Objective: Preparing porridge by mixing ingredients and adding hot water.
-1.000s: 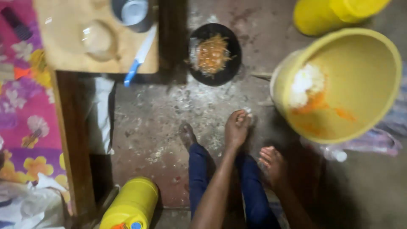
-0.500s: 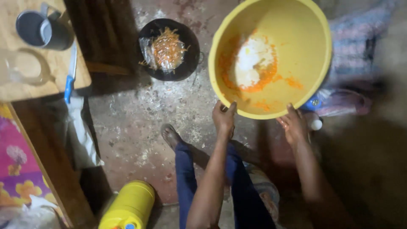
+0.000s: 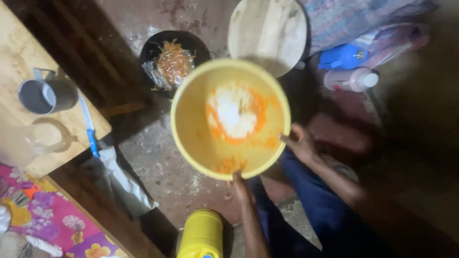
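Note:
I hold a large yellow plastic bowl [image 3: 191,129] in front of me, above my legs in blue trousers. Inside it lies a white mound ringed with orange shreds. My left hand [image 3: 239,184] grips the bowl's near rim from below. On the bowl's right rim rests my right hand [image 3: 300,142], gripping it. The picture is blurred by motion.
A black pan [image 3: 191,40] of orange shreds sits on the stained floor beyond the bowl, beside a round wooden stool [image 3: 267,31]. A wooden table [image 3: 19,57] at left carries a metal cup [image 3: 45,95], a glass jug and a blue-handled knife [image 3: 88,125]. Bottles lie at right; a yellow container [image 3: 202,235] stands near.
The bowl has been lifted off the wooden stool and brought toward me, both hands on its rim. The stool top now shows behind it. The camera swung to the right.

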